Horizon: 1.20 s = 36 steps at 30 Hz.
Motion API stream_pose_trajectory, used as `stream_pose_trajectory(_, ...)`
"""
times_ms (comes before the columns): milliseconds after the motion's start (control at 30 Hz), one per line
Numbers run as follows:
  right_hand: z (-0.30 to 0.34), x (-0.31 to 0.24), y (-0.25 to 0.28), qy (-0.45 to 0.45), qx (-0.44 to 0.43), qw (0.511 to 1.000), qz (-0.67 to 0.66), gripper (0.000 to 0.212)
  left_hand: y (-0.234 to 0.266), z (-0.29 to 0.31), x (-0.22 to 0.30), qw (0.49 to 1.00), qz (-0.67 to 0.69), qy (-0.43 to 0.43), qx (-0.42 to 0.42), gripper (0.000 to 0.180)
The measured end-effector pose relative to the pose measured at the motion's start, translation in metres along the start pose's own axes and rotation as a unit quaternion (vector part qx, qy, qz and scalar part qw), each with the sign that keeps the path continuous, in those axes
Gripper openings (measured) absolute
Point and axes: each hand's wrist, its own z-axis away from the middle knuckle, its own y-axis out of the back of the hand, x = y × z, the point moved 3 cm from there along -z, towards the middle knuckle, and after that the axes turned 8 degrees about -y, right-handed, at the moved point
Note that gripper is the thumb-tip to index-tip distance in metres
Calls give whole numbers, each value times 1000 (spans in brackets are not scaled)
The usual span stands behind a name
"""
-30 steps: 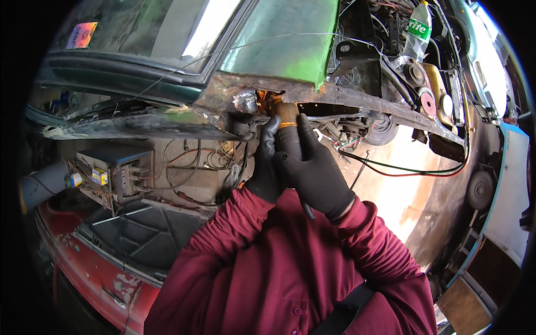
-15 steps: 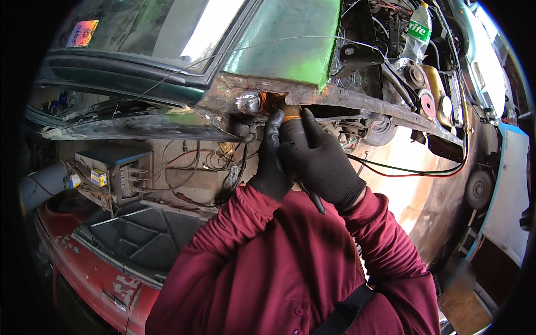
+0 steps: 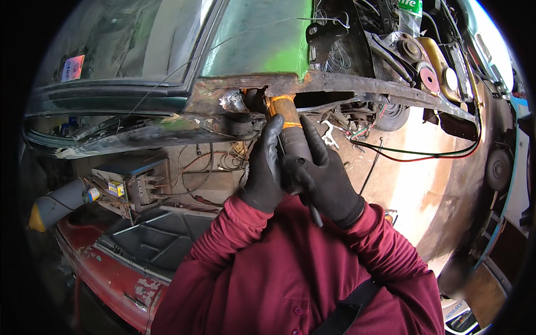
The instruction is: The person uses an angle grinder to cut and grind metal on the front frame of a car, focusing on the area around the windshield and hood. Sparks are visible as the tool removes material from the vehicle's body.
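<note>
Both my hands, in black gloves, hold an angle grinder point(image 3: 286, 107) with a dark cylindrical body and an orange-brown head. My left hand point(image 3: 263, 167) wraps its left side, thumb pointing up along the body. Around the right side and underside curls my right hand point(image 3: 324, 176). A black cord end point(image 3: 316, 216) sticks out below the hands. The grinder's head reaches up to a ragged opening point(image 3: 254, 98) in the rusty body panel point(image 3: 215, 94) of a car; its working end is hidden there. Left of the opening is a shiny bare-metal patch point(image 3: 231, 101).
A thin wire point(image 3: 240, 49) arcs over the windscreen and green panel. The engine bay point(image 3: 402, 50), holding pulleys and a plastic bottle point(image 3: 410, 17), lies far right. A metal box with cables point(image 3: 134, 181) and a red car part point(image 3: 106, 268) are at left. Red and green hoses point(image 3: 424, 159) hang right.
The grinder's head has come down out of the opening, and more of it shows. My hands still grip it. The whole view has shifted, with the car appearing higher and further left.
</note>
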Motion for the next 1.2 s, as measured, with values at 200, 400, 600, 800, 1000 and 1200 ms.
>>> stream_pose_trajectory(200, -5, 14, 13, 9, -28, 999, -14, 98, 12, -12, -14, 998, -55, -44, -2, 60)
stream_pose_trajectory(400, -19, 53, 25, -12, -55, 998, -34, 114, 31, -20, -21, 982, -179, -44, -41, 61)
stream_pose_trajectory(600, -52, 96, 16, 69, -27, 992, 105, 128, 57, -30, -12, 980, -190, 10, -51, 55)
stream_pose_trajectory(800, -59, 109, 0, 65, -31, 989, 127, 133, 72, -26, 2, 930, -356, -68, -52, 40)
stream_pose_trajectory(1000, -51, 93, -21, 93, -43, 988, 115, 135, 71, -19, 21, 953, -302, -9, -17, 42)
stream_pose_trajectory(1200, -48, 97, -27, -25, -147, 977, 153, 115, 85, -13, 53, 786, -580, -117, -177, 42)
